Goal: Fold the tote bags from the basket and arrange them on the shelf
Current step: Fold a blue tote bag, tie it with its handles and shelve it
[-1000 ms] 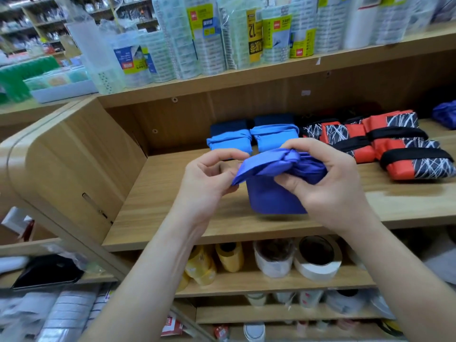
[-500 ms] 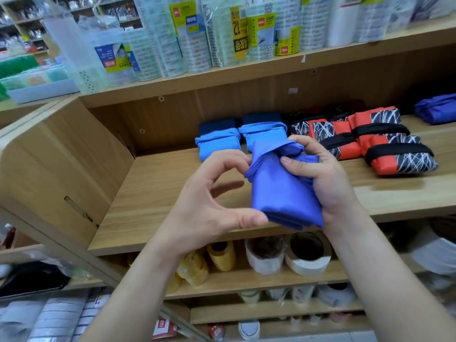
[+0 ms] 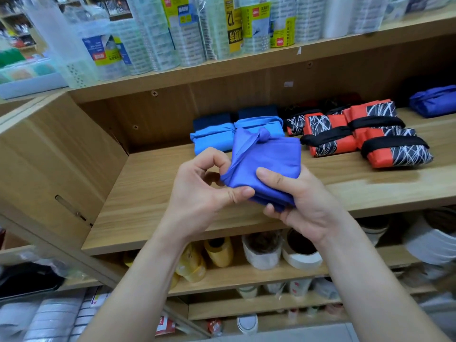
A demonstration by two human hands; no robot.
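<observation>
One purple-blue tote bag (image 3: pixel 269 164), folded, held over the shelf (image 3: pixel 153 183) at 6 o'clock from the light-blue bags (image 3: pixel 212 141). Left hand (image 3: pixel 197 193) pinches its 9 o'clock edge; right hand (image 3: pixel 303 201) clasps the 4 o'clock corner. Likely light, limp, slippery — grip across the folds.

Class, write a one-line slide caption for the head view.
Left hand and right hand hold a folded blue tote bag at the wooden shelf.

Wooden shelving (image 3: pixel 148 181), tape rolls (image 3: pixel 301 257) below

Wrapped packs (image 3: pixel 256 28) above, perhaps tape (image 3: pixel 302 262) below
</observation>
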